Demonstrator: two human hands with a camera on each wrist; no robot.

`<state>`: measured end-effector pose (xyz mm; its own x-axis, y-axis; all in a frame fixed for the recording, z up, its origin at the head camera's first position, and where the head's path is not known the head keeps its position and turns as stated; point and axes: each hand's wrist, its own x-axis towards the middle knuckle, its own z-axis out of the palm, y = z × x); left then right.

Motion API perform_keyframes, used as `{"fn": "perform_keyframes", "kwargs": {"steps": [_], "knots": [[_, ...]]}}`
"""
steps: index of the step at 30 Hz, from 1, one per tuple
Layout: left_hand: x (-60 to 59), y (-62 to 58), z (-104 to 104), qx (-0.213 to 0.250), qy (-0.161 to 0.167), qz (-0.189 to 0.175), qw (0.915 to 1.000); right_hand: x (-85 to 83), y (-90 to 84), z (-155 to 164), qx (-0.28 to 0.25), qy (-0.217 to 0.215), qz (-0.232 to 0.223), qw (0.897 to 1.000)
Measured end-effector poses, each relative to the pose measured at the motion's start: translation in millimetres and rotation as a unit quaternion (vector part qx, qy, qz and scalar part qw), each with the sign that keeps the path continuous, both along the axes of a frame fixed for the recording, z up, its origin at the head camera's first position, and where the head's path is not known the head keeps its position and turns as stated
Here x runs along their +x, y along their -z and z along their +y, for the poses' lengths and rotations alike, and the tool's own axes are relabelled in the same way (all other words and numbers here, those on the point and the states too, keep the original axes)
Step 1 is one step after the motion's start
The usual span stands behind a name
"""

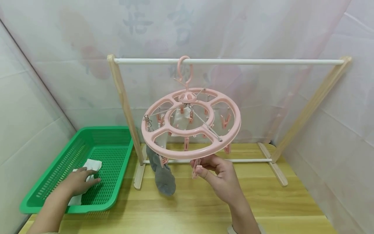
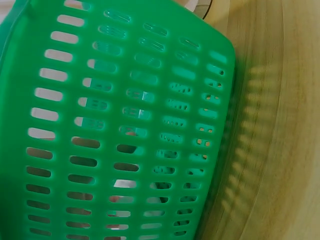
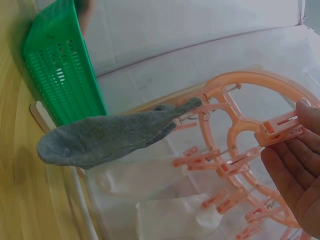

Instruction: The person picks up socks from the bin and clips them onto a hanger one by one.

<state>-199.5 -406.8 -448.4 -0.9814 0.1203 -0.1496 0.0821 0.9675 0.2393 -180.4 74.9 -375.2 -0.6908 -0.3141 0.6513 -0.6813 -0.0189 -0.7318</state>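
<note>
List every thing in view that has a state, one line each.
Round pink plastic clip hanger: hooked on white rail.
Grey sock: clipped, hanging.
White sock: in green plastic basket, gripped.
Pink clip: pinched.
Left hand: grips white sock.
Right hand: pinches clip.

Faint blurred characters on the curtain [image 1: 152, 19], none legible

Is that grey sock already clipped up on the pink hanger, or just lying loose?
Clipped up. The grey sock hangs by its top edge from a clip on the pink hanger, its toe dangling free above the table.
</note>
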Motion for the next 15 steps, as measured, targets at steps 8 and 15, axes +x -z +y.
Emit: {"fn": "perform_keyframes", "kwargs": {"steps": [8,15], "knots": [[2.6,-2.4,-3.8,0.009,-0.013,0.026,0.9995,1.7,1.9,-1.7,0.001,0.004,0.000,1.000],[2.2,-6.3,0.4,0.048,-0.030,0.090,0.9943,1.3,-0.8,-1.4,-0.006,-0.002,0.013,1.000]]}}
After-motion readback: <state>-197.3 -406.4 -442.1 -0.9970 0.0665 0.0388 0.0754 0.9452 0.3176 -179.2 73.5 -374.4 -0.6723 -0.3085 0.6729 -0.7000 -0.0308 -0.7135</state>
